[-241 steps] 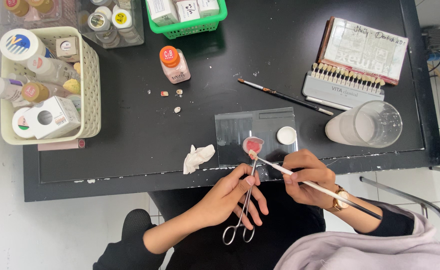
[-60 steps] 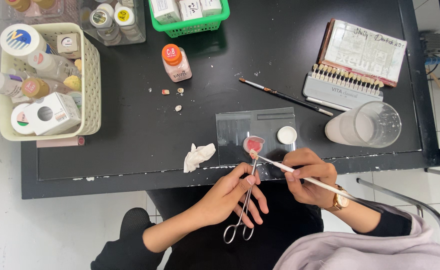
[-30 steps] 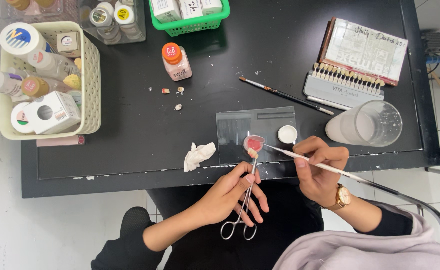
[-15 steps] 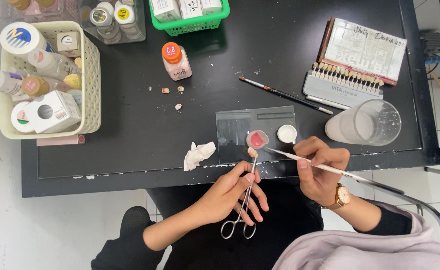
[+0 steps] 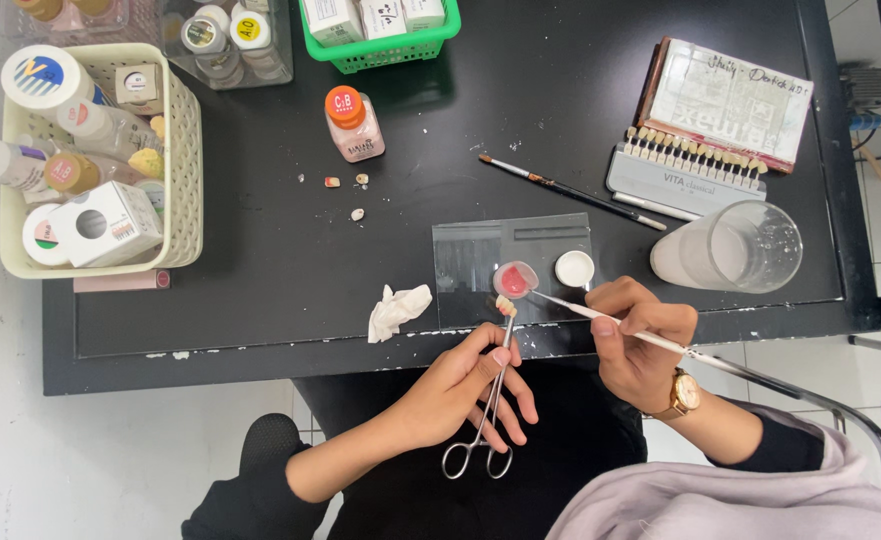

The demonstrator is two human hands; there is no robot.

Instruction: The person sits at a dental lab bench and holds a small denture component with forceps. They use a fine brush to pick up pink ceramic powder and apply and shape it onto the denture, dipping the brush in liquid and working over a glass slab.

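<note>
My left hand (image 5: 460,395) grips metal scissor-handled forceps (image 5: 482,425) whose tips clamp a small tooth-coloured piece (image 5: 505,305) at the table's front edge. My right hand (image 5: 638,335) holds a thin white-handled brush (image 5: 620,325); its tip rests in a pink dab (image 5: 513,281) on a clear glass slab (image 5: 480,258). A small white round dish (image 5: 573,268) sits on the slab beside the dab. A gold watch (image 5: 678,395) is on my right wrist.
A crumpled tissue (image 5: 397,310) lies left of the slab. An orange-capped bottle (image 5: 353,124), a second brush (image 5: 570,191), a tooth shade guide (image 5: 695,170), a glass cup (image 5: 728,247), a cream basket of bottles (image 5: 185,160) and a green basket (image 5: 385,50) stand on the black table (image 5: 260,270).
The brush tip moved from the clamped piece up into the pink dab on the slab. My right hand shifted slightly right and up. The forceps stayed nearly still.
</note>
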